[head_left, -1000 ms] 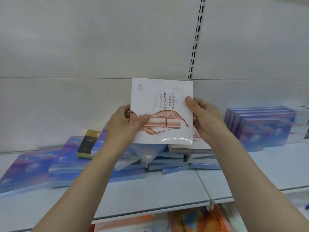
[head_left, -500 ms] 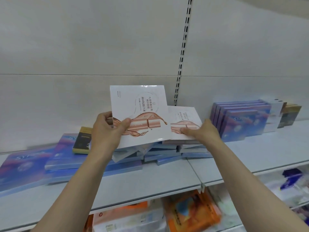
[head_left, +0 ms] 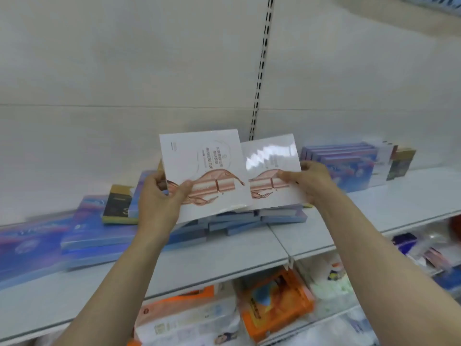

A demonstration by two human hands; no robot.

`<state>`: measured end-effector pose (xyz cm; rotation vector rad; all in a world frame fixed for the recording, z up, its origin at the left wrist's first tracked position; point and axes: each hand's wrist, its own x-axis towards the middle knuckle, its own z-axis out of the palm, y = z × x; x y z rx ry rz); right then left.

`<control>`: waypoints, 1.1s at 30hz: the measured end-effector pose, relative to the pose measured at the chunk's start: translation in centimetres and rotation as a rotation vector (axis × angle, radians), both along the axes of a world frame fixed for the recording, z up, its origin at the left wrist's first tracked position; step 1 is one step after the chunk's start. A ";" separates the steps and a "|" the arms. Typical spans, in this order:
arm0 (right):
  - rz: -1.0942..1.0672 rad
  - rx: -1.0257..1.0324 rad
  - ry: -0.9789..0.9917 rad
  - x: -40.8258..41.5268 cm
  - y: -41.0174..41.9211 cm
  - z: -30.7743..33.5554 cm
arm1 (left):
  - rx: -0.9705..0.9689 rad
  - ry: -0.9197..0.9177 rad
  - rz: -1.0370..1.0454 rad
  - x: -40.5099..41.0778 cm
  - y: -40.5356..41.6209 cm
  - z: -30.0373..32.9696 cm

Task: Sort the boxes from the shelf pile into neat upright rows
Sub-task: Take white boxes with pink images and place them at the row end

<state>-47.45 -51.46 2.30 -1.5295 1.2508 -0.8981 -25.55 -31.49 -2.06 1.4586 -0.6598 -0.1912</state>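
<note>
My left hand [head_left: 159, 196] grips a flat white box [head_left: 207, 168] with a rose-gold swirl print, holding it up above the pile. My right hand [head_left: 309, 181] grips a second white box [head_left: 272, 166] of the same kind, lifted just beside and partly behind the first. Beneath both lies the untidy pile of flat blue boxes [head_left: 237, 221] on the white shelf [head_left: 249, 248]. At the right stands an upright row of blue boxes [head_left: 349, 161], with a white and a dark gold box at its far end.
A black and gold box [head_left: 117, 206] lies on blue boxes [head_left: 94, 226] at the left. A slotted upright [head_left: 259, 71] runs up the back wall. The lower shelf holds orange packets [head_left: 277, 303] and other goods.
My right hand let go of the first white box, reached to the pile and lifted a second white box. The left hand kept its box. The view swung right.
</note>
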 end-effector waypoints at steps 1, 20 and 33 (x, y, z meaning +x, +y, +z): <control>0.021 -0.028 -0.039 -0.5 0.6 0.5 | -0.018 0.007 -0.003 -0.3 0.1 0.0; 0.105 -0.188 0.046 -26.2 -7.0 3.8 | 0.064 0.077 -0.314 -20.3 -13.6 -0.9; 0.030 -0.162 0.114 -47.3 -18.8 1.9 | 0.083 0.203 -0.576 -40.7 -29.3 -2.4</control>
